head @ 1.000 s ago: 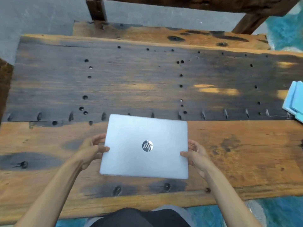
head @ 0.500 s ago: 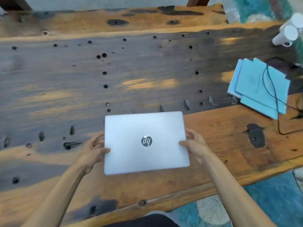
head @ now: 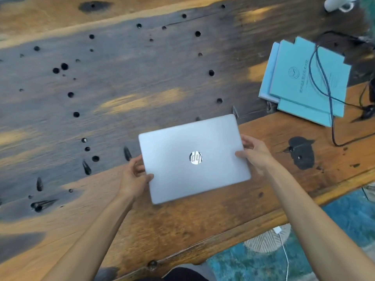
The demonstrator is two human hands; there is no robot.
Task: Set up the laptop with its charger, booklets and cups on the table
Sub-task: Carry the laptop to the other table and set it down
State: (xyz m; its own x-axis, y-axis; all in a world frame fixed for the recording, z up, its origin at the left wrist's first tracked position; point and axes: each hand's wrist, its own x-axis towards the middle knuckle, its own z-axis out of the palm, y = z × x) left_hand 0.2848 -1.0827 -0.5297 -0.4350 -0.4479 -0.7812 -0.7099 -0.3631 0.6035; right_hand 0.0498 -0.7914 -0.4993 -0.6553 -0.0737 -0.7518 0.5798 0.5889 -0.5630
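I hold the closed silver laptop [head: 193, 159] by its two short edges, my left hand [head: 134, 176] and right hand [head: 254, 153] each curled round a side, over the near part of the wooden bench [head: 121, 88]. Blue booklets [head: 304, 82] lie far right with a black cable [head: 324, 82] across them; a white cup [head: 336, 3] sits at the top right corner.

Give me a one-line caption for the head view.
Both hands, left and right, grip a closed silver laptop over the wooden table, blue booklets nearby.
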